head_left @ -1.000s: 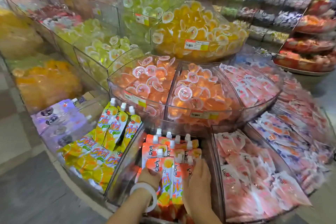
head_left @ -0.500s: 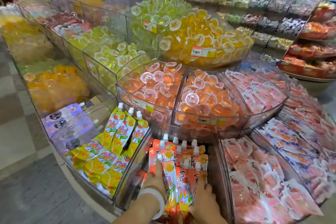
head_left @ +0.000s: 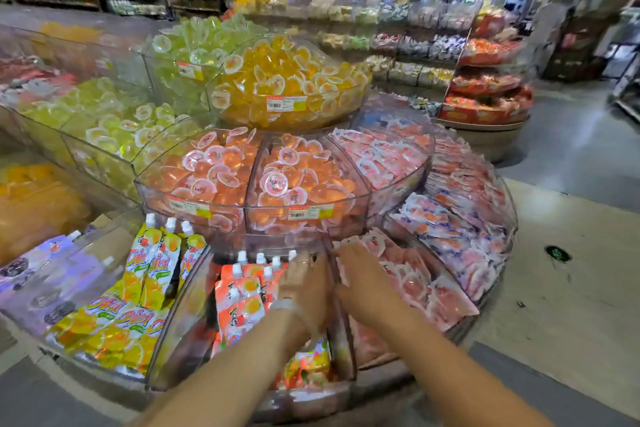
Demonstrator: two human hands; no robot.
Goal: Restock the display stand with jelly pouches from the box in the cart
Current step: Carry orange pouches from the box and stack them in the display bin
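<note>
**Both hands low in the front of the display stand, among the pouches**

Left hand (head_left: 304, 284) is down at six o'clock in the frame, back of the hand up, fingers stretched forward and only lightly bent, lying over the orange jelly pouches (head_left: 247, 295) in the front compartment. A pale bracelet (head_left: 285, 305) sits on that wrist. Motion blur smears the fingertips, so whether they pinch a pouch or just press on top cannot be told.

Right hand (head_left: 363, 277) is just beside it, toward five o'clock, on the far side of the clear divider (head_left: 341, 333). Fingers are spread and fairly straight, resting on the pink packets (head_left: 429, 291) in the neighbouring compartment. Nothing is seen gripped, though the palm side is hidden.

The orange pouches stand upright in rows, white caps up, filling the bin under the left hand; the forearm covers the near ones. At eight o'clock, yellow pouches (head_left: 149, 274) stand and lie in their own bin, with purple pouches (head_left: 52, 274) at nine o'clock, badly blurred.

Above, at twelve o'clock, the display stand (head_left: 391, 388) rises in tiers: orange jelly cups (head_left: 252, 173), then yellow jelly cups (head_left: 284, 83). Price labels are unreadable. The stand's near rim is cut off behind the arms, and the shop shelves behind are dark and soft.
</note>
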